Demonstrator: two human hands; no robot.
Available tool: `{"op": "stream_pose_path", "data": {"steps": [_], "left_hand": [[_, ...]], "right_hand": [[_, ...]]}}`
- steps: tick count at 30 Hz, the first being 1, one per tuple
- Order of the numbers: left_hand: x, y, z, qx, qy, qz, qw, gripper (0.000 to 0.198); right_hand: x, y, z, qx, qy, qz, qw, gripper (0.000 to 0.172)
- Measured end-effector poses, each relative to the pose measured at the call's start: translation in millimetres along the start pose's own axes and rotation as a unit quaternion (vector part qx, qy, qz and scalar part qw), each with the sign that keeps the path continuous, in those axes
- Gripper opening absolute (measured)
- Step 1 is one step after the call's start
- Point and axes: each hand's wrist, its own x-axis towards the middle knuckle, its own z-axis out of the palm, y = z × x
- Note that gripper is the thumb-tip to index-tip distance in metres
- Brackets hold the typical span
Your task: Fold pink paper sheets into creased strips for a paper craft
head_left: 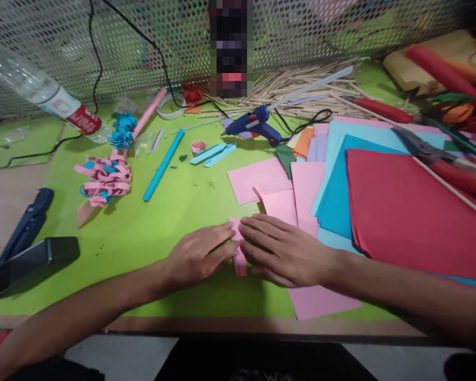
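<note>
A narrow folded strip of pink paper [240,263] lies on the green tabletop between my hands. My left hand [200,251] holds the strip's left edge with its fingertips and thumb. Flat against the strip's right side rests my right hand [287,248], its fingers stretched out and slightly apart. Just beyond the right hand are loose pink paper sheets [259,180], one of them partly under a small folded piece. Another pink sheet [323,302] sticks out below the right wrist.
At right are stacked red sheets [412,211] and blue sheets [335,198], with pliers [456,164] on top. A blue glue gun [254,125] lies behind, near many thin sticks [301,84]. Leftward are a paper-chain craft [107,177], a bottle [51,98] and a stapler [26,225].
</note>
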Motion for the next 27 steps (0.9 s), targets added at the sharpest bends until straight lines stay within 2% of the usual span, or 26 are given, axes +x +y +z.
{"op": "stream_pose_path", "data": {"steps": [3, 9, 14, 27], "left_hand": [[-0.4, -0.6, -0.9, 0.014, 0.0, 0.008, 1.0, 0.018], [0.2, -0.3, -0.3, 0.036, 0.005, -0.02, 0.999, 0.013], [1.8, -1.5, 2.6, 0.039, 0.004, -0.008, 0.999, 0.013], [1.9, -3.9, 4.1, 0.034, 0.001, 0.004, 0.999, 0.016]], "right_hand": [[-0.5, 0.2, 0.7, -0.004, -0.001, -0.001, 1.0, 0.043], [0.6, 0.7, -0.5, -0.003, -0.007, 0.0, 1.0, 0.04], [1.8, 0.4, -2.4, 0.004, -0.008, 0.011, 1.0, 0.037], [3.0, 0.6, -1.6, 0.003, -0.006, 0.024, 1.0, 0.045]]}}
